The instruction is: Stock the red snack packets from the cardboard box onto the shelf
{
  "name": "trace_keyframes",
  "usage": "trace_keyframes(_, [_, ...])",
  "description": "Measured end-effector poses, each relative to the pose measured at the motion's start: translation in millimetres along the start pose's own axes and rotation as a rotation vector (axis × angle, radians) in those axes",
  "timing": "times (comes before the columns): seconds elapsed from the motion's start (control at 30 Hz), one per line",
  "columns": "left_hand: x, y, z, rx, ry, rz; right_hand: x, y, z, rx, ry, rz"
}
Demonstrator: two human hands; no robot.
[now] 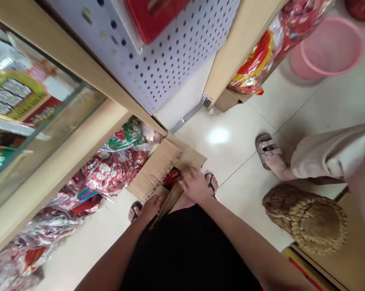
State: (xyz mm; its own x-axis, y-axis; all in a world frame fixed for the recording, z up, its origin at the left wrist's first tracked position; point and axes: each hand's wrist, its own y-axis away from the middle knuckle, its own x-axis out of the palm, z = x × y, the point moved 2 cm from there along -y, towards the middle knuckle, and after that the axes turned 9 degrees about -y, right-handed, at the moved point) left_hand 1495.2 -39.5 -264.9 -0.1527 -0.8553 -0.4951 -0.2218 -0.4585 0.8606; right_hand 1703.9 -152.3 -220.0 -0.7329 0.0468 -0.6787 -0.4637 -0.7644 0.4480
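Below me on the floor stands a cardboard box (155, 169) with its flaps spread and printed characters on one flap. Red goods (172, 177) show through the gap in its top. My left hand (152, 208) is closed at the box's left side, with the fingers against a flap. Across the opening, my right hand (196, 186) has its fingers bent over the raised near flap (170, 200). The fingertips are slightly blurred, and most of the box's contents are hidden.
Shelving with plastic-wrapped red packages (106, 171) runs along the left. A pegboard panel (170, 52) rises ahead. A pink bucket (328, 48) stands at the far right. Another person's sandalled foot (269, 151) is on the right, near a woven stool (306, 220).
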Motion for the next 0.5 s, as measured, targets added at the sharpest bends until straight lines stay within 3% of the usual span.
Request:
trace_keyframes(0.07, [9.5,4,-3,0.045,-0.008,0.057,18,-26,31,0.083,0.115,0.086])
trace_keyframes(0.17, [21.6,10,-8,0.114,-0.003,0.163,25,-28,46,0.13,0.283,0.144])
trace_keyframes(0.27, [33.7,15,-14,0.163,0.011,0.299,12,-13,34,0.161,0.333,0.375])
trace_keyframes(0.37, [44.3,6,-24,0.17,-0.021,0.363,-1,-10,11,0.312,0.293,0.607])
trace_keyframes(0.43, [48.2,-9,-31,0.16,-0.071,0.337,0,-22,-4,0.375,0.286,0.625])
trace_keyframes(0.5, [48.9,-27,-37,0.137,-0.131,0.28,11,-41,-18,0.422,0.315,0.53])
